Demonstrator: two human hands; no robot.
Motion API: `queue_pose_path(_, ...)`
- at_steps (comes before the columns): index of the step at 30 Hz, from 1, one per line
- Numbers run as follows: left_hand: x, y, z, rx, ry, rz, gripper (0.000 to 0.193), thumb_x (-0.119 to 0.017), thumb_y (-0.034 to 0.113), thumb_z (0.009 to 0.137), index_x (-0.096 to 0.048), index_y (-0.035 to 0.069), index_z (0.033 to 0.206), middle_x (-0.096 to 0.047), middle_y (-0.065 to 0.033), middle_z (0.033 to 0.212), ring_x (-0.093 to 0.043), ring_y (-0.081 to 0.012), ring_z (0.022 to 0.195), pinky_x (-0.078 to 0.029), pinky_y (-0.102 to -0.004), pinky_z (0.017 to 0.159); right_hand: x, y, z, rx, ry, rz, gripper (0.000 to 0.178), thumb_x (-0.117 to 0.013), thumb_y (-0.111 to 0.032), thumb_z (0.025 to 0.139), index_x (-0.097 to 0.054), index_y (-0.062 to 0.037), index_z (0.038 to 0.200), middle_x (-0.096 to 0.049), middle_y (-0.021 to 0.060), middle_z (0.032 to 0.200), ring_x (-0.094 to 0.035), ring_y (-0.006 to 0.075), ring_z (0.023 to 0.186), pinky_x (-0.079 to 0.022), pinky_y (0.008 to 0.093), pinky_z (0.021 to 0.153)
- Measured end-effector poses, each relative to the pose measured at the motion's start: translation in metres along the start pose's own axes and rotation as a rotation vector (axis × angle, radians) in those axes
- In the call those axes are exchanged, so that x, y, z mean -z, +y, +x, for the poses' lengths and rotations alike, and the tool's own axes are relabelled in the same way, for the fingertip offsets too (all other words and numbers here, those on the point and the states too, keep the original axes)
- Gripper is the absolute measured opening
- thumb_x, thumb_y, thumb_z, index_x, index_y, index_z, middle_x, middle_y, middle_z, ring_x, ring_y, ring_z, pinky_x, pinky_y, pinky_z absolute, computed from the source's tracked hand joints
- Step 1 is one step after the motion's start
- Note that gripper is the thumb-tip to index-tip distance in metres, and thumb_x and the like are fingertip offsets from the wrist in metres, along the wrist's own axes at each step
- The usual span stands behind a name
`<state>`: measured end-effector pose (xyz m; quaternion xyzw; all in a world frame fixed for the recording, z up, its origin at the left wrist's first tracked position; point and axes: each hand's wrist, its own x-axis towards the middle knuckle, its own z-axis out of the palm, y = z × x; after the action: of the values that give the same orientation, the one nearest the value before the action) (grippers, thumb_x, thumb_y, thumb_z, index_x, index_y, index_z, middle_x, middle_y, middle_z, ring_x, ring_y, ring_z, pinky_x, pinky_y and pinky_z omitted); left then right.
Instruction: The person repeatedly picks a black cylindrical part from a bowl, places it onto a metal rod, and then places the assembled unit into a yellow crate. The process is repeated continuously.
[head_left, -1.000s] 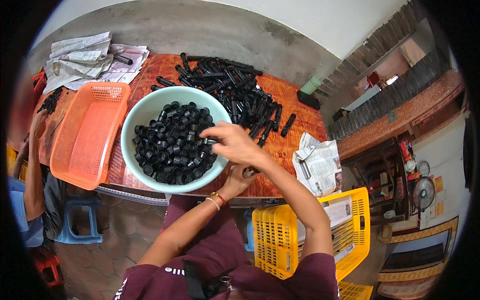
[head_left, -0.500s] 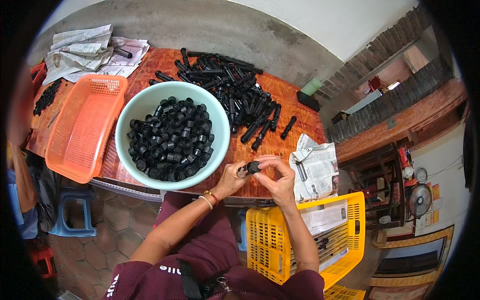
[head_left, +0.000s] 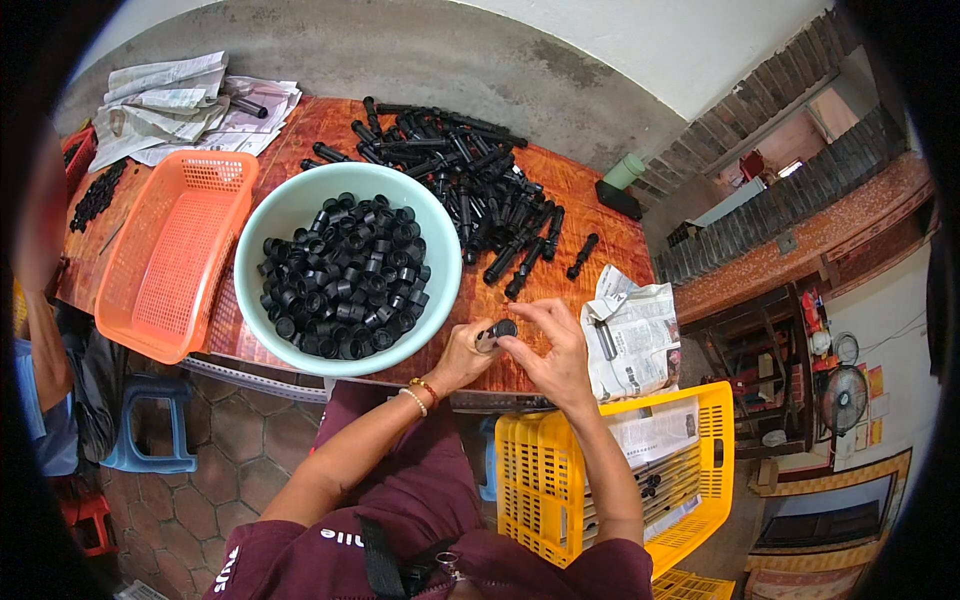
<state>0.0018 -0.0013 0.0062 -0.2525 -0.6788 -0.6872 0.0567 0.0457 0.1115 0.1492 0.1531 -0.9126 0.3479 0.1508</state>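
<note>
My left hand (head_left: 463,358) is closed around a short black tube (head_left: 497,333) above the table's front edge; the tube's capped end points away to the right. Beside it, my right hand (head_left: 560,362) has thumb and fingers spread, the thumb tip close to the tube's end; whether it touches cannot be made out. Left of my hands stands a pale green bowl (head_left: 448,270) with many black caps (head_left: 345,275) inside. Beyond my hands lies a heap of black tubes (head_left: 480,195), with one tube (head_left: 582,256) apart at its right.
A folded newspaper (head_left: 650,350) with a dark tube on it lies to the right. Below it stands a yellow crate (head_left: 716,420). An orange basket (head_left: 110,300) sits left of the bowl. Another person's arm (head_left: 48,340) shows at the far left, near a blue stool (head_left: 150,460).
My right hand has loosened from the tube's capped end and its fingers have spread apart. The left hand keeps hold of the tube, turned slightly.
</note>
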Motion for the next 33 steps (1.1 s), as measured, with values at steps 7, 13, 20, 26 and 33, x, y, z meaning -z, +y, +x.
queue_pose_path(7,-0.004,-0.004,0.002,-0.041,0.011,-0.023,0.019,-0.069,0.013,0.079,-0.056,0.000,0.083,-0.059,-0.0185,0.067,-0.060,-0.0368,0.063,-0.044,-0.0373,0.052,0.017,0.006,0.015,0.229,-0.224,-0.216,0.034,-0.073,-0.012,0.074,-0.064,0.0025,0.103,-0.058,0.0134,0.090,-0.057,0.0271,0.081,-0.047,0.0353,0.073)
queue_pose_path(13,-0.001,-0.013,-0.002,-0.063,-0.008,0.040,0.019,-0.067,0.019,0.082,-0.058,0.002,0.084,-0.058,-0.0190,0.066,-0.060,-0.0335,0.059,-0.044,-0.0383,0.051,0.018,-0.008,0.021,0.285,-0.298,-0.344,0.033,-0.070,-0.024,0.076,-0.064,-0.0019,0.099,-0.058,0.0135,0.096,-0.057,0.0321,0.093,-0.046,0.0384,0.080)
queue_pose_path(20,-0.015,-0.011,-0.022,-0.108,-0.164,-0.072,0.023,-0.065,0.013,0.083,-0.056,-0.001,0.100,-0.061,-0.0150,0.091,-0.060,-0.0259,0.087,-0.047,-0.0359,0.074,-0.020,-0.021,0.045,0.018,-0.557,-0.208,0.037,-0.056,-0.034,0.088,-0.066,0.0007,0.086,-0.061,0.0181,0.086,-0.060,0.0357,0.082,-0.047,0.0423,0.073)
queue_pose_path(26,-0.036,-0.058,-0.039,-0.212,-0.156,0.056,0.033,-0.064,0.015,0.084,-0.049,-0.002,0.107,-0.054,-0.0155,0.101,-0.053,-0.0246,0.098,-0.043,-0.0376,0.085,-0.046,-0.012,0.048,-0.009,-0.659,-0.282,0.047,-0.049,-0.040,0.091,-0.066,0.0016,0.077,-0.061,0.0185,0.079,-0.060,0.0363,0.079,-0.046,0.0440,0.072)
queue_pose_path(33,-0.019,-0.026,-0.030,-0.113,-0.226,0.004,0.049,-0.069,0.024,0.082,-0.048,-0.002,0.118,-0.053,-0.0186,0.117,-0.050,-0.0277,0.113,-0.041,-0.0393,0.092,-0.044,-0.017,0.045,-0.186,-0.632,-0.450,0.051,-0.047,-0.047,0.091,-0.067,-0.0010,0.080,-0.064,0.0214,0.081,-0.063,0.0383,0.083,-0.047,0.0455,0.073)
